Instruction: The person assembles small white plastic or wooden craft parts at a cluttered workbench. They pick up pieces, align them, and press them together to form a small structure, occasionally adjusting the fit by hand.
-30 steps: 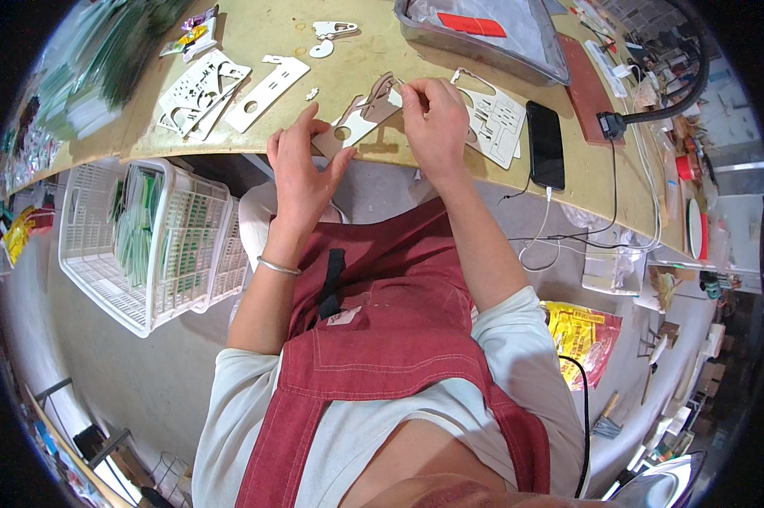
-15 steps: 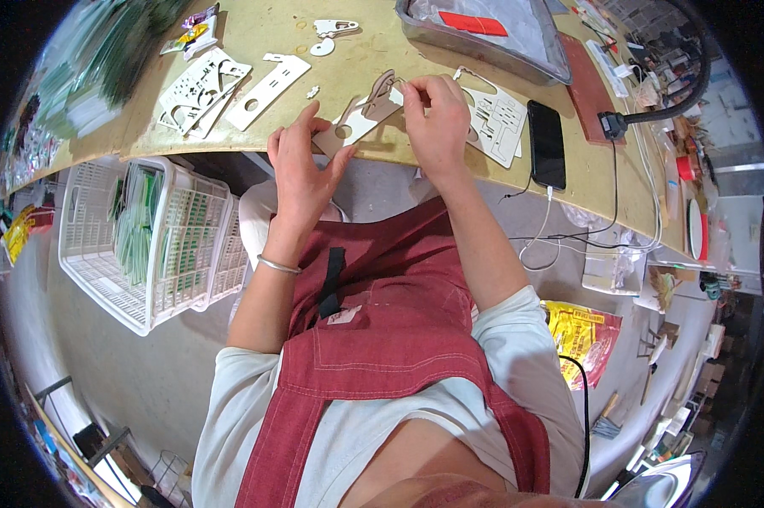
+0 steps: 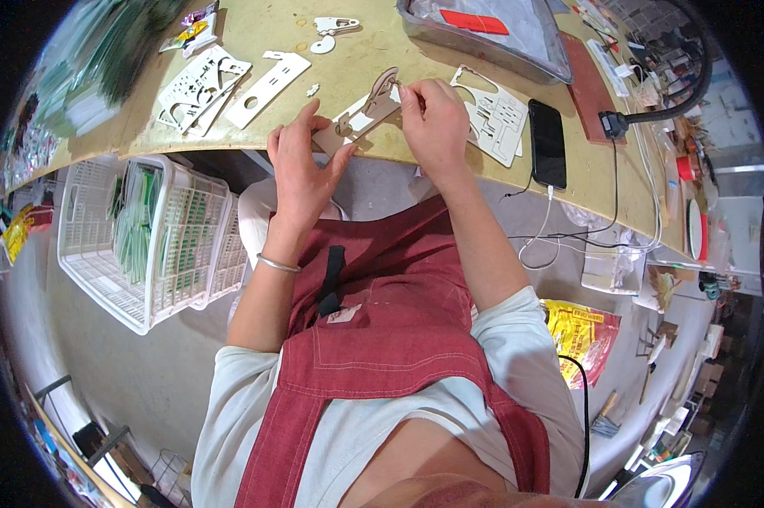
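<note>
A pale, thin board strip (image 3: 366, 120) with a round hole lies tilted near the table's front edge. My left hand (image 3: 301, 152) spans its left end, thumb at the near edge and fingers at the far one. Over its far right part stands a thin, curved cut-out piece (image 3: 380, 90), on edge. My right hand (image 3: 435, 118) pinches the top end of this piece between thumb and forefinger; the other fingers are curled. Beyond my left fingers lies a small white cut-out bit (image 3: 313, 90).
Similar boards (image 3: 267, 91) and cut sheets (image 3: 202, 89) lie left; another sheet (image 3: 493, 118) lies right, beside a black phone (image 3: 547, 144) on a cable. A grey tray (image 3: 483, 55) stands at the back. A white crate (image 3: 157, 245) stands below left.
The curved piece in my right hand has turned to stand more upright over the strip, and its shadow has shifted. My left hand has hardly moved.
</note>
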A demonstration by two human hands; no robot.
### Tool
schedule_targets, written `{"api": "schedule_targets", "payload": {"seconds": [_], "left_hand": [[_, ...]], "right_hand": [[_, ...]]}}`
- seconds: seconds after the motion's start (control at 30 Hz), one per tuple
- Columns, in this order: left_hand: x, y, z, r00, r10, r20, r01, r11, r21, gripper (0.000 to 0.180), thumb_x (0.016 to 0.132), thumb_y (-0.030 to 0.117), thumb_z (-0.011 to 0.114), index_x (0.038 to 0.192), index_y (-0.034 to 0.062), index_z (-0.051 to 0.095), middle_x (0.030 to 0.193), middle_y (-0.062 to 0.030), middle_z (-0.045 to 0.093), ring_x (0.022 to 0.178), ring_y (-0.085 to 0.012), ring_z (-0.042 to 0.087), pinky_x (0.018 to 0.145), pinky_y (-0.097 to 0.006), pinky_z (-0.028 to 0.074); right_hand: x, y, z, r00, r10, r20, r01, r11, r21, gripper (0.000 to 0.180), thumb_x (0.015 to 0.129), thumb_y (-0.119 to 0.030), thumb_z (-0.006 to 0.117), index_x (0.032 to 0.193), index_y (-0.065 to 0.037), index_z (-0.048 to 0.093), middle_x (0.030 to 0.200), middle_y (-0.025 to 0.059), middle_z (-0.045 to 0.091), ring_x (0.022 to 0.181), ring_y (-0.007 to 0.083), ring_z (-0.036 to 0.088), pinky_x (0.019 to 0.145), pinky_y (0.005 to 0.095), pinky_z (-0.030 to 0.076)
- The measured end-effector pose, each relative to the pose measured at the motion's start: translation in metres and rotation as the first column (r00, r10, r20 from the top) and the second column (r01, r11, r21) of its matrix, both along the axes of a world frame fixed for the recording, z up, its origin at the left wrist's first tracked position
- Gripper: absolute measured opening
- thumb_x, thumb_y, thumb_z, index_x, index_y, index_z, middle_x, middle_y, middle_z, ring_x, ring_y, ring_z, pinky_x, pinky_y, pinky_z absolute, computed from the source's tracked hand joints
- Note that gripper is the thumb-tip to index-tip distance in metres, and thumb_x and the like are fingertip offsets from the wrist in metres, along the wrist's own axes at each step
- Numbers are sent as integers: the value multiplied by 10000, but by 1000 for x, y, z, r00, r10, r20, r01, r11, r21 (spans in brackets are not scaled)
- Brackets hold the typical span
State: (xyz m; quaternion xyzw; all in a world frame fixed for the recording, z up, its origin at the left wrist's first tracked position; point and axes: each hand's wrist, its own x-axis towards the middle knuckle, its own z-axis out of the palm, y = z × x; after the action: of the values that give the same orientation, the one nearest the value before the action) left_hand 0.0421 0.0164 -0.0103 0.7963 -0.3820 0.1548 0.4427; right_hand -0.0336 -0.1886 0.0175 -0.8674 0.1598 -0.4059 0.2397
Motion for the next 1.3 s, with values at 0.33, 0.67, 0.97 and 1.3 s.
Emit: {"api": "schedule_targets", "payload": {"seconds": [0.33, 0.67, 0.97, 1.3], "left_hand": [[0, 0, 0, 1000, -1, 1, 1, 1000, 9, 823, 790, 172, 958, 1512, 59, 580, 1172, -64, 726, 1105, -268, 634, 1093, -420, 416], [0, 0, 1, 1000, -4, 12, 3, 1000, 17, 823, 792, 168, 953, 1508, 43, 568, 1162, -67, 719, 1106, -259, 645, 1111, -438, 399], [1, -1, 0, 1000, -18, -3, 18, 1000, 3, 815, 789, 151, 944, 1495, 25, 557, 1147, -76, 705, 1090, -267, 653, 1153, -483, 369], [1, 1, 2, 1000, -8, 8, 8, 1000, 16, 809, 799, 156, 945, 1507, 57, 568, 1177, -65, 715, 1096, -267, 647, 1120, -430, 393]], "right_hand": [[2, -1, 6, 992, 27, 123, -29, 999, 16, 151, 943, -154, 779, 894, -32, 706, 879, 141, 674, 866, 368, 651, 786, 493, 507], [-1, -4, 3, 999, 26, 34, -25, 999, -41, 166, 947, -173, 766, 883, -30, 708, 863, 149, 683, 863, 378, 663, 783, 499, 510], [-2, -3, 2, 999, 18, -47, -20, 999, -34, 195, 946, -210, 763, 894, -28, 716, 887, 154, 692, 891, 378, 677, 804, 499, 524], [-5, 1, 2, 1000, 8, -7, -9, 997, -82, 246, 889, -224, 818, 1036, -40, 748, 982, 146, 682, 992, 362, 659, 879, 484, 523]]}}
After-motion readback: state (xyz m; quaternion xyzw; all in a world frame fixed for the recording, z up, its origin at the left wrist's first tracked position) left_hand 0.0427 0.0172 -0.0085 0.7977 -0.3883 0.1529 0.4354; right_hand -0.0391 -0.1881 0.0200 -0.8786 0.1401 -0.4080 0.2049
